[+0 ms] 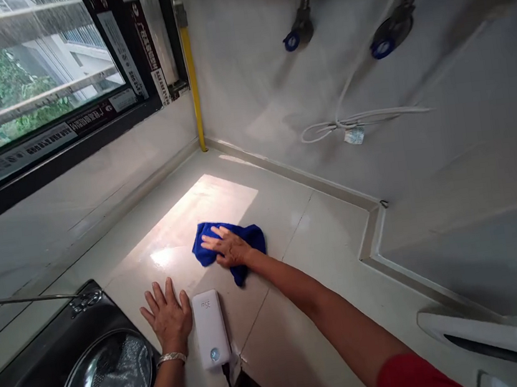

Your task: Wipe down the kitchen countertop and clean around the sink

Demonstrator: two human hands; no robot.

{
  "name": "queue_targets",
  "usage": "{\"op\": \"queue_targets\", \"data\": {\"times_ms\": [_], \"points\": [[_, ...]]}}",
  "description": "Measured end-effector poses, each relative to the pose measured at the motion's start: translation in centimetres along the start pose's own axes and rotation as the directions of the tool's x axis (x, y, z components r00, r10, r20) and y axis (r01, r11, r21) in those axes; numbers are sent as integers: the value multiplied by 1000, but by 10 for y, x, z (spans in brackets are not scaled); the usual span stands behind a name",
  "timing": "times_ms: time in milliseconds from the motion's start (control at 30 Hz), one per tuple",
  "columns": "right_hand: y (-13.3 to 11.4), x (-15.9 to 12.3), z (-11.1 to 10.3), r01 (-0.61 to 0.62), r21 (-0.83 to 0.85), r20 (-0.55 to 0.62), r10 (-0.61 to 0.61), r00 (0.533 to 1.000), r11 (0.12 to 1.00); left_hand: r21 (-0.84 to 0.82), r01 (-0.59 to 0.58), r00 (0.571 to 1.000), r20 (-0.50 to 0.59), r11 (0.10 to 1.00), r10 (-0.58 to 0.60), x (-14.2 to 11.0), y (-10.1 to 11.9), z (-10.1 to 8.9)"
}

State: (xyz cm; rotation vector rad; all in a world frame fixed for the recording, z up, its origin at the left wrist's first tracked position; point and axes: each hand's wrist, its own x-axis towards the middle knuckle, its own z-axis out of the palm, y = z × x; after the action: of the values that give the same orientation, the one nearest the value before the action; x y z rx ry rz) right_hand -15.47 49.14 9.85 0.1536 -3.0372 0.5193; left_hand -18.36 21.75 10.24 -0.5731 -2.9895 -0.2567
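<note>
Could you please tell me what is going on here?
A person has their right hand spread on a blue cloth on the pale counter. Their left hand lies open on the counter, between the black sink and a white power bank with a cable plugged in.

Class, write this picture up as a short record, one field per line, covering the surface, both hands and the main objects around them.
Surface: pale countertop, partly sunlit
Right hand: fingers spread, on the cloth
Left hand: palm down, on the countertop, bracelet at the wrist
Cloth: blue, rumpled
Device: white, with a lit display, beside the left hand, dark cable attached
Sink: black, left of the left hand
Pipe: yellow, in the corner
</note>
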Motion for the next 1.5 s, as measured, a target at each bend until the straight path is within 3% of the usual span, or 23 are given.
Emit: {"op": "queue_targets", "data": {"times_ms": [167, 533, 633, 700, 767, 867, 967, 1100, 1200, 1300, 1400, 1500], "points": [[-18, -75, 0, 83, 84, 56, -87, 995, 993, -13, 6, 1000, -11, 1000, -6, 1, -2, 0], [-80, -301, 27, -13, 175, 90, -2, 996, 985, -104, -15, 998, -70, 995, 8, 1, 0, -3], [-82, -336, 26, -27, 180, 110, 7, 994, 983, -95, -10, 997, -72, 995, 3, 0, 1, -2], [-73, -340, 24, -28, 175, 113, 8, 994, 984, -85, -13, 996, -89, 996, 6, -1, 1, 0], [-57, -326, 21, -35, 159, 75, 23, 997, 987, -82, -15, 996, -94, 997, 7, -2, 1, 1], [-29, -280, 14, -82, 134, -21, 85, 996, 988, -82, -16, 996, -88, 996, 8, -3, -1, 2], [-5, -211, 1, -118, 144, -30, 124, 992, 982, -73, -27, 996, -83, 997, 21, -4, -3, 4], [11, -98, -14, -18, 204, 58, 6, 998, 979, -50, -49, 992, -118, 998, 43, -4, -4, 6], [1, -8, -11, 81, 196, 80, -98, 992, 977, -31, -39, 993, -115, 999, 35, -5, -4, 6], [-26, 70, 6, 203, 151, 117, -221, 968, 967, -10, -22, 996, -83, 1000, 21, -4, -4, 7], [-56, 124, 24, 253, 92, 64, -259, 964, 963, 20, -17, 999, -37, 1000, 18, -3, -5, 8], [-61, 154, 30, 173, 83, -9, -173, 985, 981, 50, -5, 1000, -6, 999, 5, -2, -6, 8]]}}
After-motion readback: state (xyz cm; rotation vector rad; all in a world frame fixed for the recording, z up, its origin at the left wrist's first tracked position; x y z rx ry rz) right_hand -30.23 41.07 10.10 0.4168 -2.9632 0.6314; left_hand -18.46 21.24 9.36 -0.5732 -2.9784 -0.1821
